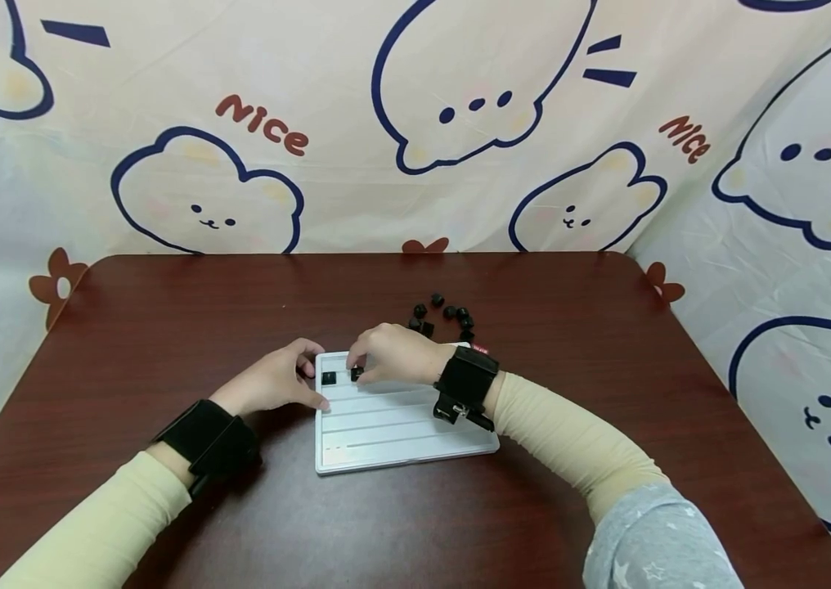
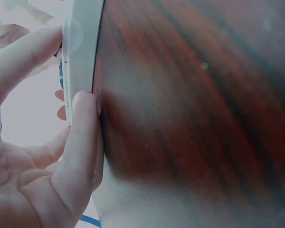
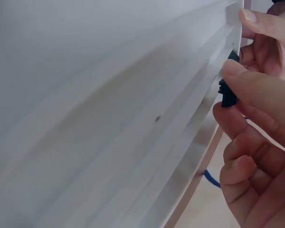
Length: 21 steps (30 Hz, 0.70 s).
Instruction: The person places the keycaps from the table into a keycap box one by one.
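A white board with raised parallel ridges (image 1: 401, 429) lies on the table. My left hand (image 1: 276, 380) grips its left edge; in the left wrist view the thumb (image 2: 28, 57) is on the face side and a finger (image 2: 83, 128) against the side wall. Between thumb and index finger my right hand (image 1: 401, 356) pinches a small black block (image 3: 229, 95) at the board's top row. To its left, another black block (image 1: 329, 378) sits in that row, near the corner.
Several loose black blocks (image 1: 463, 315) are scattered on the brown table (image 1: 239, 303) behind the board. A small red tag (image 1: 480, 349) shows at the board's far right corner. A printed cloth (image 1: 357, 204) hangs behind the table and along its right side.
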Each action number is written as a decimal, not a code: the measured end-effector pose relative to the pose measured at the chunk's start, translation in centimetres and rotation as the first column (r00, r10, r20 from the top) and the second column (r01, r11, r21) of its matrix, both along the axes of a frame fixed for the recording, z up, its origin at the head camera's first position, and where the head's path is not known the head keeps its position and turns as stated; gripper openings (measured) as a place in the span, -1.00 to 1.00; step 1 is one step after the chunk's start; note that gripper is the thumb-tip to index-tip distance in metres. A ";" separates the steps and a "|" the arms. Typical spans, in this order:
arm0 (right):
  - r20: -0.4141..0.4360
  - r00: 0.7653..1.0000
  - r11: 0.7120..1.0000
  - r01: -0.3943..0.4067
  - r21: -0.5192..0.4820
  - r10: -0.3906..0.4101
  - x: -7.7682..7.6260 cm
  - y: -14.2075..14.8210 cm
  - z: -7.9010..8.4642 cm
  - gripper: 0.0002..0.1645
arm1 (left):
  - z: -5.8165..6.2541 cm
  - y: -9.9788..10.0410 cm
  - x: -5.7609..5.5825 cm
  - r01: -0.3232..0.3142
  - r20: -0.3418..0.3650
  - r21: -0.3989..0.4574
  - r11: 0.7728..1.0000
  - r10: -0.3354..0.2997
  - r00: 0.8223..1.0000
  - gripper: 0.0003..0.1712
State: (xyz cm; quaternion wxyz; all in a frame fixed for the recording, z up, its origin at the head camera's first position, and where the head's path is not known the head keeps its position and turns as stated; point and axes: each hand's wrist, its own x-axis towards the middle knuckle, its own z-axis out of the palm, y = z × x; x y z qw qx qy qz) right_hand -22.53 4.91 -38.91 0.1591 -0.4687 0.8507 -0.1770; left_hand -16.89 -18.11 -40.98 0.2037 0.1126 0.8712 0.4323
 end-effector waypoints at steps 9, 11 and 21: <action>-0.006 1.000 1.000 0.017 0.020 -0.017 0.2 -1.0 0.3 -0.68 | 0.1 0.0 -0.1 -0.003 0.004 -0.011 1.000 0.003 1.000 -0.12; -0.008 1.000 1.000 0.020 0.021 -0.020 0.2 -1.1 0.3 -0.68 | 0.1 0.0 -0.2 -0.004 0.004 -0.015 1.000 0.004 1.000 -0.11; -0.047 0.999 0.999 0.016 0.029 -0.014 0.4 -1.7 -0.1 -0.70 | 0.0 0.0 -0.1 -0.005 0.008 -0.013 1.000 0.005 1.000 -0.10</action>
